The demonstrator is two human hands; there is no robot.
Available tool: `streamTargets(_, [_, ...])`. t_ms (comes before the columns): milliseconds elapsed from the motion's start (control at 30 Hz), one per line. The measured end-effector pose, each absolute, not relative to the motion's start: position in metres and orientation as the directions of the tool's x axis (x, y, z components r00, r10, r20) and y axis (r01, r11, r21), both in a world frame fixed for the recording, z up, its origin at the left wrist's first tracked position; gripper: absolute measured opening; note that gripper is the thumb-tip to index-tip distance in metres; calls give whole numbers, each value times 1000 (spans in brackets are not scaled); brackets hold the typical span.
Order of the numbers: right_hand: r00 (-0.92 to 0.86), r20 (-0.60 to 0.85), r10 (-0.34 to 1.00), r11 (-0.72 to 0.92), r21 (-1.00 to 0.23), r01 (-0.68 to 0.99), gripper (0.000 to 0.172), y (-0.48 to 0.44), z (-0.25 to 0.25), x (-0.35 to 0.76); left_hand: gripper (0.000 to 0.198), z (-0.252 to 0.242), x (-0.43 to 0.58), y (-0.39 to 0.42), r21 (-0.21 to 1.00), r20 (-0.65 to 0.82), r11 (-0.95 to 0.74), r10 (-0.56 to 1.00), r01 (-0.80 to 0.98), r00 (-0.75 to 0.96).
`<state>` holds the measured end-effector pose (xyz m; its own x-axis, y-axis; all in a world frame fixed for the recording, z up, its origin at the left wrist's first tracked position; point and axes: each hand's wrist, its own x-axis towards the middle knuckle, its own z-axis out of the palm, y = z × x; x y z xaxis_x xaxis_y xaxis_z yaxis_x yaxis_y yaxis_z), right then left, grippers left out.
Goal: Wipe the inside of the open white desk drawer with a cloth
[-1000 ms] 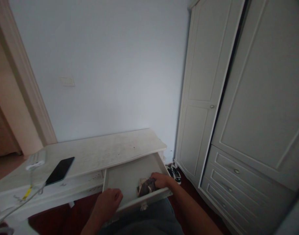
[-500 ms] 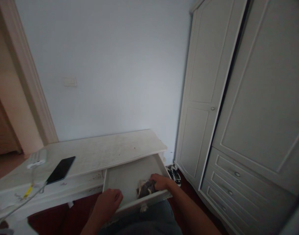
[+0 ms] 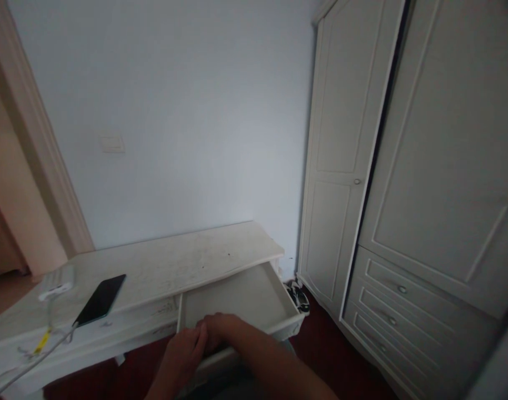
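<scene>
A white drawer (image 3: 254, 293) is pulled out of the desk, its pale floor showing behind my hands. At its front left corner my right hand (image 3: 217, 329) reaches down inside, fingers curled and mostly hidden behind the hand and forearm. The grey-brown cloth it held earlier is out of sight beneath the hands; no cloth shows on the visible drawer floor. My left hand (image 3: 190, 343) is closed and sits against the right one at the drawer's left side. Whether the left fingers hold anything is hidden.
A phone (image 3: 101, 299) on a white cable lies on the white desk (image 3: 166, 261), near a white power strip (image 3: 57, 280). Black-and-white shoes (image 3: 297, 295) stand on the floor between desk and wardrobe (image 3: 337, 222). The wall rises behind the desk.
My right hand has gone from the drawer's front right part to its left corner, beside my left hand. The cloth has vanished from view. The camera view has turned slightly.
</scene>
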<state>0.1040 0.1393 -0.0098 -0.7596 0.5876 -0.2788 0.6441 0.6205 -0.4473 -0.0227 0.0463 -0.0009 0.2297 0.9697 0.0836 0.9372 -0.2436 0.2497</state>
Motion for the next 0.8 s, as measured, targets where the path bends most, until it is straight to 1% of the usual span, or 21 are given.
streamTargets(67, [-752,-339,566,596,-462,656,17,136,-2,133,49,-4,-23,47,198,74,-280,960,939,270])
streamTargets(100, [-751,-371,545,573,-490,657,15,135,3,154,44,-5,-23,48,176,73,-300,954,937,292])
streamTargets(167, [-691,-459,558,489,-491,721,20,136,14,201,39,-8,-22,49,154,73,-302,953,941,294])
streamTargets(233, [-630,-491,602,464,-427,776,30,140,25,245,43,-8,-20,49,167,80,-264,964,950,254])
streamTargets(300, [-579,-494,649,456,-357,815,38,143,32,279,50,-7,-18,48,198,98,-228,972,953,212])
streamTargets(400, [-551,-471,689,457,-308,835,45,143,36,305,51,-3,-16,46,233,102,-225,973,946,207])
streamTargets(500, [-566,-431,703,478,-304,824,45,136,33,301,51,-2,-16,46,244,76,-219,976,945,206])
streamTargets(567, [-576,-404,710,497,-292,817,45,132,29,285,53,-4,-16,47,230,61,-205,979,951,196])
streamTargets(633, [-598,-382,705,533,-272,802,48,130,25,259,53,-7,-17,49,195,48,-200,980,960,194])
streamTargets(700, [-639,-372,673,582,-265,769,49,130,20,225,47,-8,-18,49,142,43,-231,973,963,227])
streamTargets(800, [-683,-368,630,635,-262,727,43,131,12,172,42,-2,-17,46,104,19,-264,965,959,263])
